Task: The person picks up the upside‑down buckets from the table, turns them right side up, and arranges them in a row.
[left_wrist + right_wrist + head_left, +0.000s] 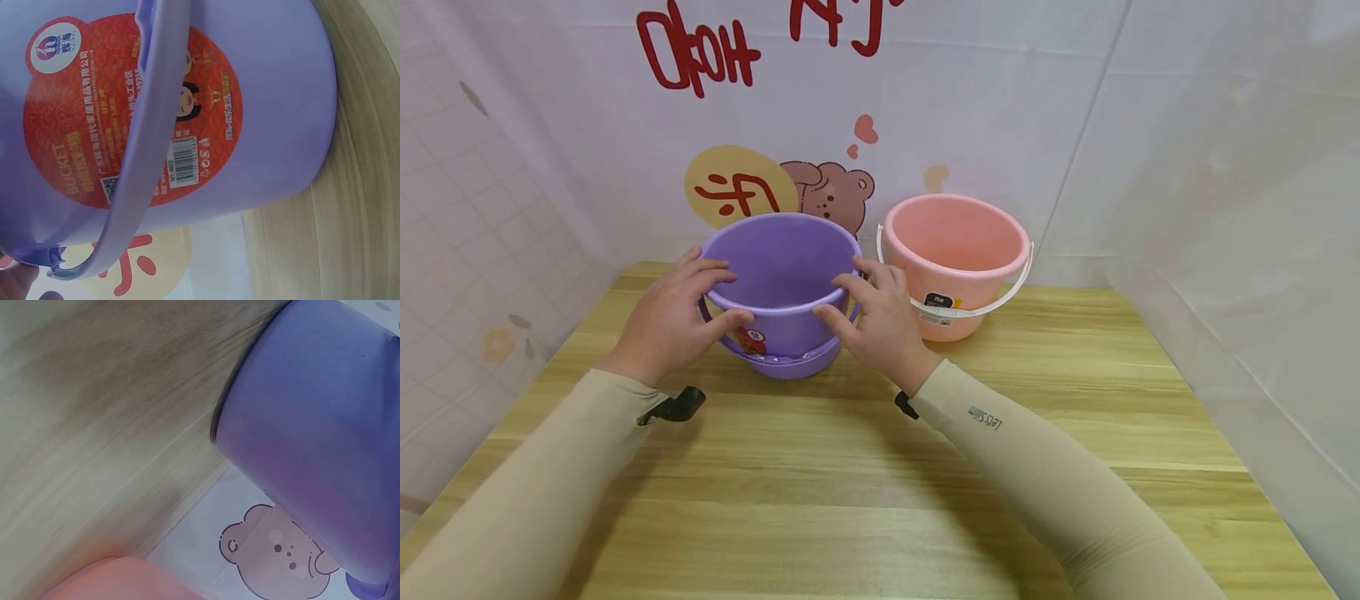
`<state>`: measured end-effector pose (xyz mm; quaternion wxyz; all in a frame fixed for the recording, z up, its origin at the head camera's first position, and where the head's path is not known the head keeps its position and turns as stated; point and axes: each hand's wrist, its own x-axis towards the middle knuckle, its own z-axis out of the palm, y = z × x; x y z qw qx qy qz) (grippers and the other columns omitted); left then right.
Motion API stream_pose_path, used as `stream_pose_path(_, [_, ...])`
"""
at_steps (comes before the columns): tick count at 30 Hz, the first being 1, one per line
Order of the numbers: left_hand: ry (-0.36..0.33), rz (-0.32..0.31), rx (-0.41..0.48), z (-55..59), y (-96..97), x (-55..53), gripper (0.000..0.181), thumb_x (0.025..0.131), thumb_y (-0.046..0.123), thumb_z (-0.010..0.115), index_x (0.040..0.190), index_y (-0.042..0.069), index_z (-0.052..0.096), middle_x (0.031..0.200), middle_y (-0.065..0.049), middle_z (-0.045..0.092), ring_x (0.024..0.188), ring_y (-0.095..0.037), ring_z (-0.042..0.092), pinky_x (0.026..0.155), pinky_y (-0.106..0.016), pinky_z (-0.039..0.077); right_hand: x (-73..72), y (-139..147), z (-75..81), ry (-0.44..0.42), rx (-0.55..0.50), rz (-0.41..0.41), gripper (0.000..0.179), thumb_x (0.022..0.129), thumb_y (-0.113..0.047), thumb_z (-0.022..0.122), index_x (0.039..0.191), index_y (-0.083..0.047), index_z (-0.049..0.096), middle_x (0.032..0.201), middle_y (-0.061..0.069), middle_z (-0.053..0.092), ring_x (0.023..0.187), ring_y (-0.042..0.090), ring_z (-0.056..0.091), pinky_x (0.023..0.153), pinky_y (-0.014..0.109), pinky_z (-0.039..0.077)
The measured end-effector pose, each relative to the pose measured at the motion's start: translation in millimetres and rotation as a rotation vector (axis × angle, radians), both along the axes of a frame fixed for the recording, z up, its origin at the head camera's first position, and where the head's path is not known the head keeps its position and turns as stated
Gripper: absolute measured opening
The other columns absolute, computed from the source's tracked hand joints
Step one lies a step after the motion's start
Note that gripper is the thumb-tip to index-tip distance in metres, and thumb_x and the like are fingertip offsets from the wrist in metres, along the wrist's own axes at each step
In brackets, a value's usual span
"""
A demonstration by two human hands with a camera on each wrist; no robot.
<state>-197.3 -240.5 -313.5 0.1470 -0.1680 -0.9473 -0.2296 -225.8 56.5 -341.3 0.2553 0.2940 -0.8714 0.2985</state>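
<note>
A purple bucket (782, 337) stands upright on the table, its handle folded down across the front. My left hand (673, 312) grips the rim on the left, fingers over the edge and thumb at the front. On the other side my right hand (880, 321) holds the rim the same way. The left wrist view shows the bucket's red round label (75, 137) and the lowered purple handle (140, 169), with fingertips at the lower left corner. Its plain side (312, 425) fills the right of the right wrist view, where the right hand is not seen.
A pink bucket (955, 279) with a white handle (973, 312) stands just right of the purple one, close to my right hand. The wood-grain table (820, 500) reaches back to a white printed curtain (985, 100), with white sheets on both sides.
</note>
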Motion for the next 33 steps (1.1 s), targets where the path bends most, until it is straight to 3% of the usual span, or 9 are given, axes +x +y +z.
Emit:
stream_pose_path(11, [0.026,-0.009,0.138,-14.1,1.5,-2.2,0.07,0.09,0.057,0.078,0.131,0.002,0.066,0.154,-0.023,0.054,0.162,-0.042,0.019,0.127,-0.07,0.021,1.8,-3,-5.9,-0.039,-0.056,0.004,0.044,0.096,-0.044,0.074,0.124,-0.011,0.072,0.15,0.022,0.055,0.138,0.041,0.043,0.112,0.055,0.037])
stream_pose_path(17, [0.039,-0.02,0.129,-11.4,2.0,-4.7,0.069,0.089,0.058,0.078,0.132,0.004,0.066,0.156,-0.02,0.051,0.16,-0.042,0.026,0.12,-0.073,0.032,-0.3,-4,-6.1,-0.023,-0.067,0.002,0.044,0.096,-0.042,0.074,0.123,-0.008,0.072,0.148,0.023,0.056,0.139,0.041,0.044,0.112,0.053,0.038])
stream_pose_path(22, [0.023,-0.009,0.135,-14.9,3.6,-5.7,0.072,0.091,0.06,0.075,0.136,0.005,0.064,0.158,-0.019,0.051,0.164,-0.038,0.017,0.125,-0.071,0.025,-2.4,-2,-5.2,0.011,-0.045,-0.003,0.043,0.096,-0.044,0.075,0.12,-0.008,0.074,0.143,0.022,0.059,0.136,0.041,0.047,0.11,0.052,0.04])
stream_pose_path(26, [0.085,0.004,0.137,-16.8,4.6,-7.8,0.072,0.091,0.063,0.073,0.133,0.005,0.067,0.154,-0.019,0.056,0.163,-0.038,0.022,0.124,-0.07,0.028,-7.0,-1,-3.7,0.085,-0.037,0.003,0.065,0.099,-0.067,0.053,0.115,-0.007,0.074,0.136,0.021,0.064,0.133,0.04,0.052,0.11,0.052,0.041])
stream_pose_path(29, [0.128,0.005,0.121,-17.2,5.5,-9.7,0.073,0.09,0.065,0.073,0.131,0.006,0.069,0.15,-0.018,0.061,0.16,-0.04,0.028,0.122,-0.07,0.032,-8.9,1,-3.3,0.118,-0.03,0.002,0.08,0.097,-0.076,0.039,0.113,-0.006,0.075,0.132,0.022,0.066,0.132,0.04,0.054,0.11,0.052,0.041])
stream_pose_path(33, [0.159,0.002,0.11,-17.9,6.5,-11.8,0.072,0.089,0.064,0.074,0.13,0.005,0.07,0.143,-0.019,0.065,0.158,-0.041,0.032,0.12,-0.07,0.035,-10.3,2,-3.3,0.126,-0.014,-0.009,0.056,0.097,-0.06,0.065,0.112,-0.007,0.075,0.131,0.021,0.068,0.13,0.039,0.056,0.109,0.051,0.042])
